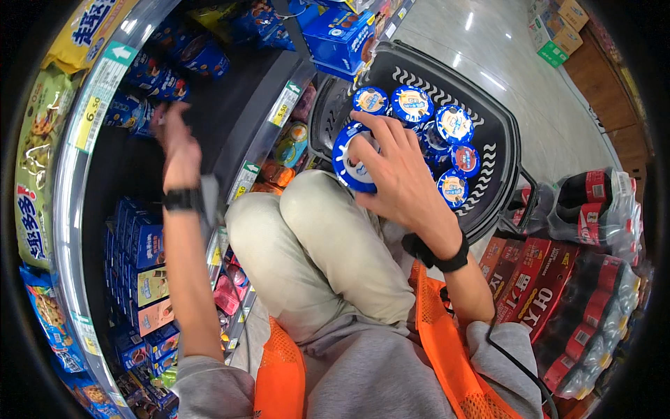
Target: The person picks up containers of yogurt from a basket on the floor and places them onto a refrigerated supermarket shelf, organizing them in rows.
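Note:
My right hand point(395, 167) grips a blue-and-white lidded snack cup point(353, 157) by its top, just above the near left side of a black plastic shopping basket point(505, 131). Inside the basket stand several blue cups point(412, 103) with pale printed lids; one lid is brown. My left hand point(178, 136), blurred, reaches into a dark shelf at the left. Its fingers are at the blue cups point(128, 112) there; whether it holds one cannot be told.
Blue boxes point(138, 246) fill a lower shelf at the left, and bagged snacks point(39, 167) hang over the upper shelf's edge. A blue carton point(340, 39) juts out near the basket. Shrink-wrapped dark bottles point(591, 309) and red cartons point(544, 277) stand on the right, with more cartons point(555, 34) farther off.

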`<action>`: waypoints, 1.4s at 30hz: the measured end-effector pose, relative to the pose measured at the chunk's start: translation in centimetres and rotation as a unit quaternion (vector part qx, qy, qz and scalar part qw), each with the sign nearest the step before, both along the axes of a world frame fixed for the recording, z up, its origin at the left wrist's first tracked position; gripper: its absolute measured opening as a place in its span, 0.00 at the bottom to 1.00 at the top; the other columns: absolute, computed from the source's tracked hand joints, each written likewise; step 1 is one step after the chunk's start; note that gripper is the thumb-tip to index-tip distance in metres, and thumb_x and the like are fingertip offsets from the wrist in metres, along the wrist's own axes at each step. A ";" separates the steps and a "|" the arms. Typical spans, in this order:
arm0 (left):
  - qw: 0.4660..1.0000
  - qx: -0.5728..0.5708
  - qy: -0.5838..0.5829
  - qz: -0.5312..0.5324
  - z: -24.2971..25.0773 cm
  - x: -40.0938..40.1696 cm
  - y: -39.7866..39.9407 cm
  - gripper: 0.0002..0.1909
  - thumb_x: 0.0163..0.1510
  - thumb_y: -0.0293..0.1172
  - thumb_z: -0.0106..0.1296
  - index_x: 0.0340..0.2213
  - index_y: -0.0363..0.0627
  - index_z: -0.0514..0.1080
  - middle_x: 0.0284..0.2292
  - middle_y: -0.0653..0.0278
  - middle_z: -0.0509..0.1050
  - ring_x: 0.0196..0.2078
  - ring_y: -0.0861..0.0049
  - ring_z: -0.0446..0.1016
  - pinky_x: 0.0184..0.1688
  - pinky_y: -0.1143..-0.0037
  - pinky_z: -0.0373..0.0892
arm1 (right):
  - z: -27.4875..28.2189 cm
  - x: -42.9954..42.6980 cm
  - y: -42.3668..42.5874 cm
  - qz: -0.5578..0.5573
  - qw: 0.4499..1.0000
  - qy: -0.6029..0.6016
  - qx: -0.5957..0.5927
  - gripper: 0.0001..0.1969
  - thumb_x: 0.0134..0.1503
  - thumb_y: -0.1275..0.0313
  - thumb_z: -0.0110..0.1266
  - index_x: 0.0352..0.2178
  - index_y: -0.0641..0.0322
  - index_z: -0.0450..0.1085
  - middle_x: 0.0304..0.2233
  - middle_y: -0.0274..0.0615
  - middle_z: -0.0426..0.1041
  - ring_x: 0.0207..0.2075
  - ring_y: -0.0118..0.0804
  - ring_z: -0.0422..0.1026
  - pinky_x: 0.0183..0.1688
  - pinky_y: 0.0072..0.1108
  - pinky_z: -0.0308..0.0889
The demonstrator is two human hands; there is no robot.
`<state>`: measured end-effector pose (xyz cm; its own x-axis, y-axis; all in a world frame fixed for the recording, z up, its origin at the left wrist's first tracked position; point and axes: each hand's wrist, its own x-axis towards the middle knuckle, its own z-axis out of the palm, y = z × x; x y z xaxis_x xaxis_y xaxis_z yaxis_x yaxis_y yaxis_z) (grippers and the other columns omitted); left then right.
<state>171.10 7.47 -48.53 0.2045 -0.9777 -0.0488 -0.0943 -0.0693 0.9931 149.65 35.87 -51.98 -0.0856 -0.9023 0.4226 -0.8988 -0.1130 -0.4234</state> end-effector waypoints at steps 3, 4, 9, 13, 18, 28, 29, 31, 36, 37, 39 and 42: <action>0.841 0.022 -0.025 -0.540 -0.1 0.8 9.5 0.44 0.46 0.20 0.57 0.66 0.45 0.60 0.64 0.62 0.63 0.69 0.68 0.59 0.67 0.69 0.58 | 3.8 2.6 0.7 0.019 0.996 -0.080 -0.018 0.26 0.33 0.74 0.68 0.37 0.57 0.67 0.61 0.50 0.65 0.55 0.56 0.66 0.55 0.41 0.64; 0.752 0.023 -0.036 -0.657 0.4 1.0 12.0 0.49 0.45 0.20 0.66 0.67 0.43 0.56 0.65 0.57 0.62 0.69 0.67 0.58 0.70 0.67 0.56 | 4.3 3.2 0.6 0.022 0.994 -0.089 -0.065 0.26 0.33 0.73 0.68 0.37 0.57 0.67 0.60 0.49 0.66 0.54 0.57 0.67 0.54 0.40 0.65; 0.906 0.016 -0.016 -0.422 0.3 1.8 18.4 0.53 0.41 0.28 0.75 0.65 0.41 0.55 0.61 0.57 0.67 0.62 0.70 0.69 0.63 0.68 0.68 | 6.4 8.0 -1.0 0.031 0.979 -0.129 -0.154 0.29 0.34 0.69 0.73 0.40 0.53 0.70 0.61 0.47 0.66 0.57 0.52 0.68 0.55 0.39 0.62; 0.892 -0.197 -0.200 -0.354 0.8 0.3 13.6 0.43 0.46 0.22 0.71 0.62 0.39 0.61 0.56 0.57 0.72 0.57 0.69 0.74 0.61 0.68 0.69 | 5.8 7.9 -1.9 0.032 0.969 -0.167 -0.179 0.39 0.45 0.70 0.67 0.61 0.59 0.64 0.66 0.63 0.56 0.56 0.57 0.70 0.51 0.36 0.70; 0.982 -0.112 -0.147 -0.036 -1.9 4.5 -1.0 0.57 0.35 0.21 0.77 0.64 0.38 0.54 0.60 0.54 0.67 0.63 0.63 0.65 0.67 0.65 0.63 | 1.2 3.8 1.5 0.055 0.990 -0.081 0.099 0.29 0.54 0.68 0.61 0.58 0.58 0.66 0.64 0.59 0.61 0.57 0.61 0.71 0.55 0.40 0.71; 0.984 -0.096 -0.128 0.082 -8.2 9.8 -8.2 0.49 0.32 0.16 0.75 0.57 0.43 0.64 0.58 0.57 0.71 0.61 0.61 0.68 0.67 0.58 0.63 | -12.1 -8.0 -3.2 0.043 0.914 -0.049 0.400 0.25 0.54 0.69 0.57 0.54 0.60 0.71 0.53 0.56 0.74 0.53 0.57 0.74 0.54 0.41 0.71; 0.982 -0.101 -0.134 0.089 -8.5 10.4 -8.6 0.49 0.32 0.16 0.75 0.57 0.43 0.64 0.58 0.57 0.71 0.61 0.61 0.68 0.67 0.58 0.63 | -13.6 -8.2 -5.3 0.052 0.916 -0.051 0.394 0.25 0.54 0.69 0.57 0.54 0.60 0.71 0.53 0.56 0.74 0.53 0.57 0.74 0.54 0.41 0.71; 0.986 -0.102 -0.100 0.086 -9.4 11.6 -8.6 0.50 0.31 0.15 0.75 0.57 0.44 0.64 0.58 0.58 0.71 0.61 0.61 0.68 0.66 0.58 0.63 | -17.2 -7.6 -9.3 0.123 0.901 -0.145 0.390 0.31 0.54 0.67 0.58 0.60 0.59 0.66 0.54 0.58 0.73 0.55 0.58 0.72 0.57 0.40 0.69; 0.994 -0.044 -0.066 0.079 -9.9 11.3 -7.8 0.58 0.31 0.19 0.76 0.64 0.46 0.59 0.61 0.58 0.68 0.64 0.63 0.64 0.69 0.62 0.59 | -24.6 -7.1 -13.2 0.089 0.895 0.098 0.425 0.48 0.44 0.68 0.75 0.65 0.58 0.59 0.62 0.54 0.64 0.59 0.57 0.70 0.59 0.40 0.68; 0.990 -0.046 -0.113 0.071 -9.7 10.2 -7.6 0.55 0.34 0.18 0.75 0.64 0.46 0.60 0.62 0.59 0.66 0.65 0.64 0.64 0.68 0.63 0.61 | -25.2 -7.7 -13.0 0.093 0.890 0.113 0.431 0.49 0.42 0.68 0.76 0.65 0.59 0.59 0.63 0.53 0.64 0.59 0.56 0.69 0.59 0.40 0.68; 0.988 -0.029 -0.131 0.074 -9.1 10.9 -7.9 0.60 0.32 0.20 0.78 0.66 0.46 0.56 0.63 0.58 0.66 0.65 0.63 0.63 0.71 0.61 0.57 | -26.7 -7.3 -13.9 0.121 0.890 0.137 0.417 0.51 0.41 0.67 0.77 0.65 0.61 0.58 0.62 0.52 0.65 0.61 0.55 0.68 0.59 0.39 0.68; 0.992 -0.063 -0.085 0.063 -9.3 12.1 -8.4 0.60 0.34 0.19 0.77 0.67 0.46 0.55 0.63 0.58 0.65 0.66 0.64 0.63 0.71 0.62 0.56 | -29.7 -7.0 -16.1 0.121 0.883 0.184 0.414 0.55 0.38 0.56 0.78 0.66 0.59 0.58 0.62 0.50 0.65 0.63 0.51 0.65 0.60 0.37 0.67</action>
